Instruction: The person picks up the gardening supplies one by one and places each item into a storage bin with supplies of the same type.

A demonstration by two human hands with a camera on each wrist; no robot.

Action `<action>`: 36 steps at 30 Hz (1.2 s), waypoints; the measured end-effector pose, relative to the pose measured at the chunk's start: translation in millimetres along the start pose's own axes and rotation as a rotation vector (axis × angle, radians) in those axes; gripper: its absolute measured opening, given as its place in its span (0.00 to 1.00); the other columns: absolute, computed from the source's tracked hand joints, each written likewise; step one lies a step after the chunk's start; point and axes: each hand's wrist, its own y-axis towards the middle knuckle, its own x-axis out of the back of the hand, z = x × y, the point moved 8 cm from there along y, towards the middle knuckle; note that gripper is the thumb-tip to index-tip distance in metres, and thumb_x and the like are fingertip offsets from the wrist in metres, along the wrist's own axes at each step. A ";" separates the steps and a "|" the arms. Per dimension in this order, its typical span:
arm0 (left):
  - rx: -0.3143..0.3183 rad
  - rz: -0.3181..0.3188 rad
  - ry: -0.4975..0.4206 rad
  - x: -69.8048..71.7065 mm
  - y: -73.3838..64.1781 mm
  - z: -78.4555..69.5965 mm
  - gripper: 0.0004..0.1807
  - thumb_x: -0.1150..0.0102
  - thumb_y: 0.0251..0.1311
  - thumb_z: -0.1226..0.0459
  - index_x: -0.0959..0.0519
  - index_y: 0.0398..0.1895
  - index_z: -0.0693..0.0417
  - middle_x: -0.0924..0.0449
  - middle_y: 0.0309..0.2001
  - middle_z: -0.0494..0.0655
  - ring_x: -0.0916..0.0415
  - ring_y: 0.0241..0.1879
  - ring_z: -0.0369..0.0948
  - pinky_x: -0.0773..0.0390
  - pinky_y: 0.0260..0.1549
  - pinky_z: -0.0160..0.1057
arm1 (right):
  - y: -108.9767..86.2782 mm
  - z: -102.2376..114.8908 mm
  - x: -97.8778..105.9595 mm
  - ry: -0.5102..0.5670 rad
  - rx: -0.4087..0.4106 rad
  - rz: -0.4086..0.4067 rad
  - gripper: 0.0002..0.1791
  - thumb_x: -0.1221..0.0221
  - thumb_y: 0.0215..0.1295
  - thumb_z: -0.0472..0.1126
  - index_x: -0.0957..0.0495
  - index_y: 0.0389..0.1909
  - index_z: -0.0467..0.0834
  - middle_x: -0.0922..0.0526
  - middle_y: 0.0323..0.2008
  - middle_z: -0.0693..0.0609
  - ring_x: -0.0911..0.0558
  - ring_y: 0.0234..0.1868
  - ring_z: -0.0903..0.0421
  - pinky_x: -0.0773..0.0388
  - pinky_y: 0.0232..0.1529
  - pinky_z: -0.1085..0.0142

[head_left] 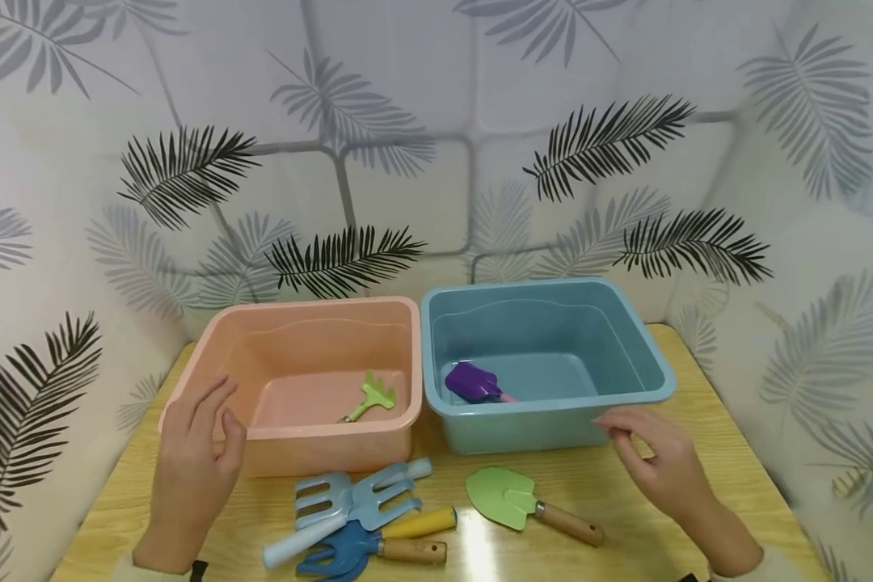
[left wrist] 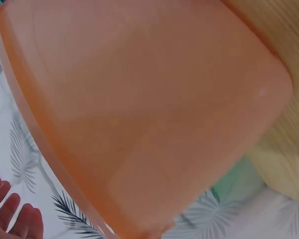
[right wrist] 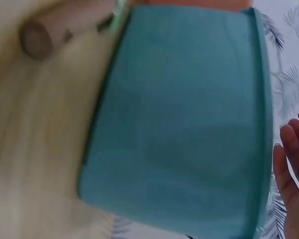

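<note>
My left hand (head_left: 196,461) hovers at the front left corner of the peach basin (head_left: 327,449), fingers loosely bent and holding nothing. By the front right of the blue basin (head_left: 524,428) is my right hand (head_left: 658,461), also empty, its fingers relaxed. A small green hand rake (head_left: 374,394) lies inside the peach basin. In the blue one rests a purple toy shovel (head_left: 473,382) with a pink handle. Both wrist views are mostly filled by the basins' outer walls, with fingers (left wrist: 25,221) and fingers (right wrist: 291,149) beside the rims.
On the wooden table (head_left: 713,428), light blue hand forks (head_left: 381,497) overlap a dark blue fork (head_left: 345,554) and a yellow handle (head_left: 422,522). A green trowel (head_left: 502,495) with a wooden handle lies between them and my right hand. Leaf-patterned cloth (head_left: 436,202) stands behind the basins.
</note>
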 end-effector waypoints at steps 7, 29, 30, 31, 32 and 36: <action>0.065 0.188 0.105 -3.4 18.7 53.5 0.23 0.53 0.55 0.65 0.30 0.53 0.71 0.33 0.56 0.67 0.36 0.49 0.65 0.38 0.47 0.60 | -32.0 0.6 -58.1 0.007 -0.037 0.259 0.19 0.44 0.55 0.28 0.20 0.45 0.50 0.20 0.39 0.59 0.22 0.39 0.63 0.28 0.43 0.77; 0.284 0.572 0.288 -55.7 9.5 156.7 0.29 0.48 0.56 0.68 0.40 0.62 0.70 0.40 0.59 0.70 0.44 0.55 0.68 0.41 0.39 0.73 | -109.0 -21.3 -103.2 -0.116 -0.514 0.630 0.24 0.46 0.64 0.56 0.27 0.58 0.49 0.29 0.54 0.61 0.29 0.56 0.60 0.28 0.54 0.57; 0.263 0.566 0.291 -56.8 11.1 156.4 0.28 0.49 0.56 0.68 0.39 0.61 0.70 0.39 0.58 0.70 0.42 0.54 0.68 0.40 0.38 0.73 | -109.7 -20.7 -103.3 -0.105 -0.526 0.631 0.24 0.46 0.64 0.56 0.27 0.58 0.49 0.29 0.53 0.61 0.29 0.55 0.60 0.28 0.54 0.57; 0.236 0.554 0.294 -57.9 13.5 155.7 0.27 0.49 0.55 0.69 0.38 0.59 0.71 0.37 0.57 0.70 0.40 0.52 0.68 0.39 0.37 0.72 | -109.8 -19.9 -103.7 -0.093 -0.533 0.632 0.24 0.46 0.65 0.56 0.27 0.58 0.50 0.28 0.53 0.61 0.29 0.55 0.60 0.28 0.54 0.57; 0.203 0.539 0.296 -58.9 16.6 154.5 0.26 0.49 0.55 0.70 0.36 0.58 0.71 0.35 0.55 0.70 0.38 0.51 0.68 0.37 0.36 0.71 | -109.5 -19.1 -104.1 -0.080 -0.536 0.631 0.24 0.47 0.65 0.56 0.27 0.57 0.50 0.28 0.53 0.61 0.29 0.54 0.61 0.28 0.54 0.57; 0.091 0.479 0.290 -62.8 26.6 149.9 0.21 0.49 0.50 0.73 0.32 0.50 0.75 0.30 0.48 0.70 0.32 0.44 0.67 0.32 0.33 0.67 | -109.7 -16.9 -107.7 -0.044 -0.531 0.641 0.20 0.47 0.66 0.54 0.25 0.55 0.50 0.27 0.51 0.61 0.27 0.52 0.62 0.26 0.52 0.58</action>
